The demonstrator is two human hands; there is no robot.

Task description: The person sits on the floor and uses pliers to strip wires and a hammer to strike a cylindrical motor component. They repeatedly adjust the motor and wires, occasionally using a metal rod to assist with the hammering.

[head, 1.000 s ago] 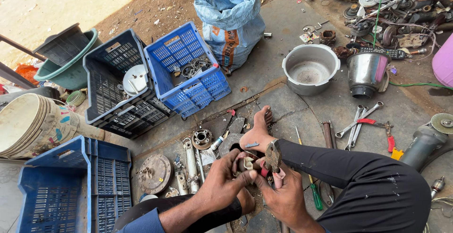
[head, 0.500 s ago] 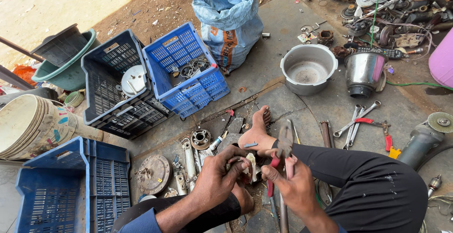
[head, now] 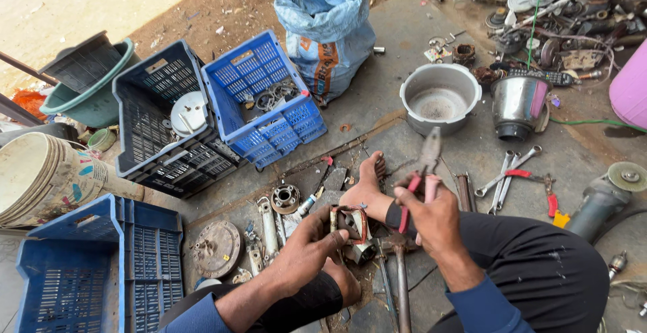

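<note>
My left hand (head: 306, 252) grips a small motor stator with copper windings (head: 352, 228), held low over the ground in front of my bare foot (head: 367, 178). My right hand (head: 431, 215) is raised beside it and holds red-handled pliers (head: 423, 164) with the jaws pointing up. A hammer (head: 399, 272) lies on the ground under my hands. Round metal motor parts (head: 285, 198) and a rusty disc (head: 216, 247) lie to the left of my left hand.
Blue crates (head: 266, 100), a dark crate (head: 158, 131) and another blue crate (head: 87, 272) stand at left. A blue sack (head: 327, 26), metal pots (head: 439, 97), spanners (head: 502, 171), an angle grinder (head: 603, 195) and stacked buckets (head: 40, 178) surround me.
My right hand lifted the pliers up and away from the stator, jaws now pointing upward. My left hand keeps hold of the stator.
</note>
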